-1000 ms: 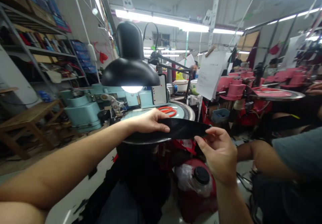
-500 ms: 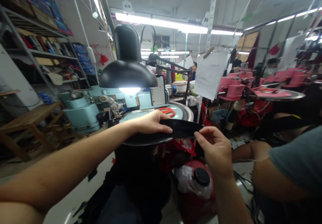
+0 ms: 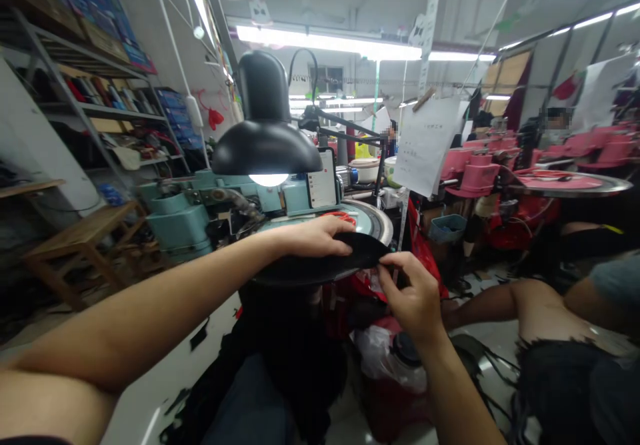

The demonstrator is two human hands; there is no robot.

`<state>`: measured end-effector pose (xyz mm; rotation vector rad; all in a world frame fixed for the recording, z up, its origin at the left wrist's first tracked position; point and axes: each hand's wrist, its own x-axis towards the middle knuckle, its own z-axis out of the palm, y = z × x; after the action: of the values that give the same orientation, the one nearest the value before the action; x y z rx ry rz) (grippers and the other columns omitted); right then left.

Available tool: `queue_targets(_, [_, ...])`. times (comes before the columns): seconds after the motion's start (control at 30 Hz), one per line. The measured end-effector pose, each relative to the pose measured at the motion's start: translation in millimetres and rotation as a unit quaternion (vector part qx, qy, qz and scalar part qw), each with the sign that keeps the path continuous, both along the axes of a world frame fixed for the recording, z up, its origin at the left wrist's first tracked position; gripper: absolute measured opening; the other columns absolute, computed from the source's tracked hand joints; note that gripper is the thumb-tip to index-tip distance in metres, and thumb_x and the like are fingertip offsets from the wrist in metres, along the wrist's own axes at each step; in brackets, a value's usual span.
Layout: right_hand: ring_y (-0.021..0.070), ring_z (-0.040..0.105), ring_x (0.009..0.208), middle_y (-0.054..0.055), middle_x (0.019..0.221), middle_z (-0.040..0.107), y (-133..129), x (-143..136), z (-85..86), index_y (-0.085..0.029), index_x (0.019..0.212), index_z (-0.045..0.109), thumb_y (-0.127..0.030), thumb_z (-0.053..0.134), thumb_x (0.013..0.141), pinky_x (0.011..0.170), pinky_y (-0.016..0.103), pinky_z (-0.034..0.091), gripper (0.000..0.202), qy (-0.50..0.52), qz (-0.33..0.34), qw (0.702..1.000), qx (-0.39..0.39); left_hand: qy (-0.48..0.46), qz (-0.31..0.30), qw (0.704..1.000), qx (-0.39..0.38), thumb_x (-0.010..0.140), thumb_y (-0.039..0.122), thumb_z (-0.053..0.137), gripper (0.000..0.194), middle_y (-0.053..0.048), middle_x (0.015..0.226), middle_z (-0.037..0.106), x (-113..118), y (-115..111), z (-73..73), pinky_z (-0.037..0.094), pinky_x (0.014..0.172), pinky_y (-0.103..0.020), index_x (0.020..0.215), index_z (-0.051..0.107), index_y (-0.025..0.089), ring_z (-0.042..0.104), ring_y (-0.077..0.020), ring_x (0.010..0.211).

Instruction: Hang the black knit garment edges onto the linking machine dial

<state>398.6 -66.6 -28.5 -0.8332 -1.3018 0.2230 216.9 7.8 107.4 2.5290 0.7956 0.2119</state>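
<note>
A strip of black fabric (image 3: pixel 367 248) lies along the near rim of the round dial (image 3: pixel 386 221) of a pale teal linking machine (image 3: pixel 183 221). My left hand (image 3: pixel 317 237) lies across it from the left, thumb on the near side and fingers over the far side, holding it at the dial. At the right end of the strip, my right hand (image 3: pixel 410 291) pinches the edge between thumb and forefinger. Behind my left fingers, orange-handled scissors (image 3: pixel 345 217) rest on the dial, partly hidden. More black cloth (image 3: pixel 280 325) hangs below the dial toward my lap.
A black lamp (image 3: pixel 267 145) shines over the dial, with a phone (image 3: pixel 323 178) propped behind. A paper sheet (image 3: pixel 427 145) hangs at the right. A red container (image 3: pixel 395 391) with clear plastic stands below. A co-worker's leg (image 3: pixel 530 305) is close on the right, near pink machines (image 3: pixel 475 168).
My right hand has moved slightly left and down with the pinched fabric end, closer to my left hand. The camera view has shifted a little. The co-worker at right has shifted back.
</note>
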Motion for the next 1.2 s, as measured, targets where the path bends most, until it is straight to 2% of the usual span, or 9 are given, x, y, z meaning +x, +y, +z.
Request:
queue_targets(0.1, [0.0115, 0.052, 0.055, -0.003, 0.067, 0.06, 3.5, 2.5, 6.4, -0.02, 0.088, 0.066, -0.024, 0.068, 0.083, 0.054, 0.024, 0.043, 0.006, 0.0, 0.068, 0.996, -0.057, -0.007, 0.028, 0.999, 0.027, 0.08, 0.028, 0.062, 0.025, -0.002, 0.094, 0.068, 2.2, -6.8, 2.8, 0.047, 0.078, -0.025, 0.101, 0.07, 0.016, 0.062, -0.0202, 0.088])
queue_targets(0.2, [0.0099, 0.049, 0.051, -0.004, 0.061, 0.057, 5.2, 9.9, 10.8, -0.019, 0.082, 0.063, -0.031, 0.069, 0.084, 0.046, 0.02, 0.039, 0.014, 0.048, 0.086, 0.991, -0.086, -0.005, 0.026, 1.0, 0.011, 0.08, 0.041, 0.067, 0.032, -0.002, 0.089, 0.068, -2.8, -8.9, 1.5, 0.045, 0.073, -0.024, 0.1, 0.071, 0.016, 0.061, -0.0185, 0.082])
queue_targets(0.33, [0.009, 0.052, 0.055, -0.004, 0.064, 0.059, -6.1, 18.8, 7.8, -0.02, 0.081, 0.062, -0.033, 0.076, 0.08, 0.049, 0.018, 0.042, 0.02, 0.109, 0.075, 0.987, -0.09, -0.031, 0.012, 0.998, -0.052, 0.078, 0.042, 0.07, 0.031, 0.0, 0.071, 0.065, -6.3, -4.2, -4.5, 0.041, 0.06, -0.023, 0.087, 0.074, 0.013, 0.055, -0.0142, 0.063])
queue_targets(0.5, [0.0084, 0.056, 0.059, -0.004, 0.069, 0.062, -24.7, 16.2, 2.0, -0.02, 0.081, 0.066, -0.027, 0.08, 0.076, 0.055, 0.017, 0.045, 0.017, 0.146, 0.052, 0.985, -0.075, -0.055, 0.006, 0.997, -0.06, 0.074, 0.041, 0.072, 0.029, 0.0, 0.069, 0.062, -4.8, -1.1, -10.2, 0.042, 0.064, -0.024, 0.08, 0.071, 0.013, 0.055, -0.0145, 0.067])
queue_targets(0.63, [0.0092, 0.056, 0.06, -0.004, 0.071, 0.062, -20.0, 7.8, 2.9, -0.02, 0.081, 0.066, -0.026, 0.076, 0.079, 0.057, 0.019, 0.045, 0.012, 0.112, 0.022, 0.993, -0.044, -0.05, 0.021, 0.997, -0.053, 0.077, 0.039, 0.068, 0.027, 0.001, 0.069, 0.059, -6.7, -2.8, -9.0, 0.041, 0.062, -0.024, 0.082, 0.068, 0.013, 0.053, -0.0136, 0.064])
queue_targets(0.77, [0.0112, 0.055, 0.064, -0.002, 0.073, 0.063, -6.5, -1.6, 5.5, -0.02, 0.08, 0.067, -0.025, 0.072, 0.081, 0.062, 0.023, 0.045, 0.008, 0.065, -0.018, 0.997, -0.025, -0.027, 0.033, 0.998, -0.053, 0.075, 0.03, 0.065, 0.017, 0.002, 0.07, 0.058, -2.1, -3.0, -0.5, 0.04, 0.058, -0.022, 0.081, 0.066, 0.014, 0.053, -0.0128, 0.064])
queue_targets(0.9, [0.0119, 0.057, 0.062, -0.001, 0.074, 0.065, 0.5, -3.2, 8.6, -0.02, 0.085, 0.068, -0.027, 0.07, 0.083, 0.059, 0.024, 0.046, 0.007, 0.049, 0.002, 0.998, -0.043, 0.0, 0.03, 0.998, -0.061, 0.073, 0.024, 0.063, 0.013, 0.002, 0.069, 0.059, 7.3, -1.9, 4.8, 0.038, 0.053, -0.02, 0.081, 0.067, 0.015, 0.053, -0.0125, 0.061])
queue_targets(1.03, [0.0112, 0.061, 0.063, -0.001, 0.076, 0.067, -4.3, 6.2, 10.3, -0.021, 0.093, 0.064, -0.028, 0.073, 0.082, 0.057, 0.02, 0.048, 0.015, 0.109, 0.035, 0.992, -0.05, -0.021, 0.03, 0.998, -0.059, 0.076, 0.033, 0.067, 0.02, 0.001, 0.071, 0.062, 10.7, 0.8, -3.0, 0.042, 0.061, -0.021, 0.082, 0.069, 0.014, 0.056, -0.0125, 0.065])
queue_targets(1.2, [0.0138, 0.068, 0.075, 0.001, 0.083, 0.071, -9.2, 13.1, 7.0, -0.022, 0.098, 0.063, -0.027, 0.078, 0.077, 0.067, 0.022, 0.055, 0.026, 0.181, 0.077, 0.979, -0.058, -0.05, 0.037, 0.997, -0.056, 0.076, 0.032, 0.067, 0.019, 0.001, 0.071, 0.063, 8.7, 4.2, -10.5, 0.043, 0.062, -0.021, 0.08, 0.068, 0.014, 0.056, -0.0125, 0.066])
